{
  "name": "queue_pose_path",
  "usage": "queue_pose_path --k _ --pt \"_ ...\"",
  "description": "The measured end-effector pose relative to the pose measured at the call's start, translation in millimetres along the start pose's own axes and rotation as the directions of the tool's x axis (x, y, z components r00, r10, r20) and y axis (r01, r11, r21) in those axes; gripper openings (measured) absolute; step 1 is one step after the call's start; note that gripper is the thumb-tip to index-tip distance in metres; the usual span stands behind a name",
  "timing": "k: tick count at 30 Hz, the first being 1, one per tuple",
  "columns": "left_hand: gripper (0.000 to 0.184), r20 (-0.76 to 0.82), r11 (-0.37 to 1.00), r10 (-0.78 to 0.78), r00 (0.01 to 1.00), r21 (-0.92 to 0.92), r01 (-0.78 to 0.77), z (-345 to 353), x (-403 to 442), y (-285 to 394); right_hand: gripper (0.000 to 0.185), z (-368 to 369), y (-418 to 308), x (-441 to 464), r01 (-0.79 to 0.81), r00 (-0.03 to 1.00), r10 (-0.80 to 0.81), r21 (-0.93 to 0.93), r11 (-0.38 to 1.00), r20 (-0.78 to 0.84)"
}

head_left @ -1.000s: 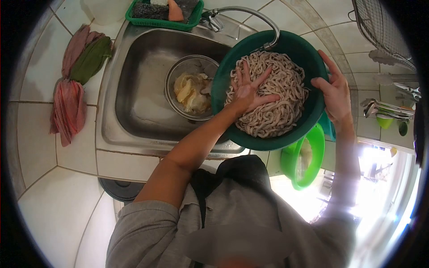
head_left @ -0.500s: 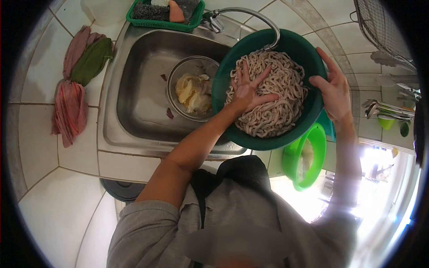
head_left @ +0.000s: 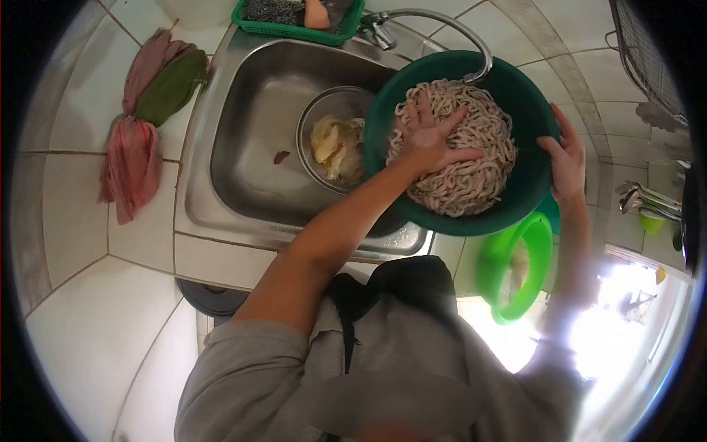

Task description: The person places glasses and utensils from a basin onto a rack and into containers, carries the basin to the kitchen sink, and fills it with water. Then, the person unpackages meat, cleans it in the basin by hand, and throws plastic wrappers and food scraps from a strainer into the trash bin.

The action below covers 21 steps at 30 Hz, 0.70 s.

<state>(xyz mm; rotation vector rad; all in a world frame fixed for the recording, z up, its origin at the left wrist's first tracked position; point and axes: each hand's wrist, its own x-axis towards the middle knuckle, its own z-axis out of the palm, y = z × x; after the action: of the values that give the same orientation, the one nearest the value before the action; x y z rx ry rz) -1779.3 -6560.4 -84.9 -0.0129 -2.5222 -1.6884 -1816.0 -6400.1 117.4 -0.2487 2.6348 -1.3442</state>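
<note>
A dark green basin (head_left: 531,155) is tilted over the right side of the sink. Inside lies a heap of long pale strands (head_left: 482,166) that look like cleaned intestines. My left hand (head_left: 433,141) rests palm down on the heap, its fingers spread. At the basin's right edge, my right hand (head_left: 567,158) grips the rim, thumb on the inner side. A chrome faucet (head_left: 482,65) curves over the back of the basin. Partly covered by the basin, a metal strainer (head_left: 303,151) in the sink holds yellowish, fatty-looking scraps (head_left: 335,149).
The steel sink (head_left: 254,110) has a small dark red scrap on its floor. A bright green basin (head_left: 543,267) stands at lower right. Behind the sink is a green basket (head_left: 335,33) with scrubbers. Cloths (head_left: 132,166) hang at left; utensils (head_left: 652,200) and a wire basket (head_left: 648,62) are at right.
The whole view has shifted, so the sink and basin appear farther right. My left hand stays spread on the strands and my right hand stays on the rim.
</note>
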Motion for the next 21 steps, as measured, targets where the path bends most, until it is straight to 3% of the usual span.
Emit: queue_pose_path --k 2,4,5,6,9,11,13,14,15,16,17,18,19,20,21 --pt "0.091 0.002 0.991 -0.042 0.999 0.125 0.041 1 13 9 0.062 -20 62 17 -0.048 0.976 0.032 -0.068 0.997 -0.216" --pt "0.08 -0.044 0.932 0.01 0.999 0.362 0.007 3 38 20 0.057 -28 102 35 -0.076 0.94 0.066 -0.016 0.997 -0.335" --pt "0.053 -0.258 0.849 0.187 0.948 0.528 -0.024 3 38 33 0.057 -31 120 41 -0.066 0.95 0.059 -0.012 0.998 -0.308" --pt "0.053 -0.277 0.844 0.172 0.945 0.536 0.004 -1 41 43 0.056 -35 135 45 -0.102 0.933 0.124 0.08 0.991 -0.338" --pt "0.031 -0.086 0.88 0.271 0.959 0.425 -0.21 -26 35 62 0.055 -44 176 62 -0.145 0.908 0.228 0.246 0.958 -0.353" --pt "0.022 -0.142 0.94 0.239 0.961 0.284 -0.192 -56 17 59 0.055 -52 199 72 -0.148 0.897 0.262 0.316 0.937 -0.356" --pt "0.022 -0.147 0.898 0.254 0.956 0.403 -0.177 -97 2 29 0.053 -55 213 83 -0.234 0.851 0.324 0.253 0.939 -0.414" --pt "0.022 -0.277 0.877 0.393 0.877 0.399 -0.267 -117 -6 -1 0.053 -54 209 80 -0.234 0.853 0.323 0.253 0.939 -0.41" --pt "0.02 -0.209 0.797 0.431 0.878 0.544 -0.262 -143 -10 -31 0.053 -52 201 75 -0.28 0.846 0.232 -0.029 0.959 -0.48" --pt "0.015 -0.305 0.897 0.266 0.915 0.426 -0.119 -168 -27 -41 0.052 -49 188 70 -0.32 0.845 0.124 -0.306 0.896 -0.52" --pt "0.015 -0.275 0.863 0.087 0.958 0.501 0.065 -183 -29 -68 0.052 -45 178 64 -0.32 0.849 0.126 -0.309 0.896 -0.514" --pt "0.015 -0.275 0.807 0.102 0.956 0.585 0.082 -192 -35 -112 0.049 -42 165 58 -0.274 0.799 -0.167 -0.596 0.755 -0.578" --pt "0.015 -0.274 0.743 0.118 0.955 0.662 0.098 -194 -43 -146 0.046 -34 147 51 -0.267 0.716 -0.458 -0.814 0.516 -0.526" --pt "0.015 -0.281 0.744 0.113 0.953 0.659 0.106 -196 -51 -157 0.041 -12 116 37 -0.071 0.706 -0.527 -0.788 0.612 -0.473" --pt "0.016 -0.241 0.696 -0.025 0.97 0.692 0.19 -200 -57 -164 0.036 25 80 18 0.136 0.679 -0.598 -0.727 0.673 -0.427"
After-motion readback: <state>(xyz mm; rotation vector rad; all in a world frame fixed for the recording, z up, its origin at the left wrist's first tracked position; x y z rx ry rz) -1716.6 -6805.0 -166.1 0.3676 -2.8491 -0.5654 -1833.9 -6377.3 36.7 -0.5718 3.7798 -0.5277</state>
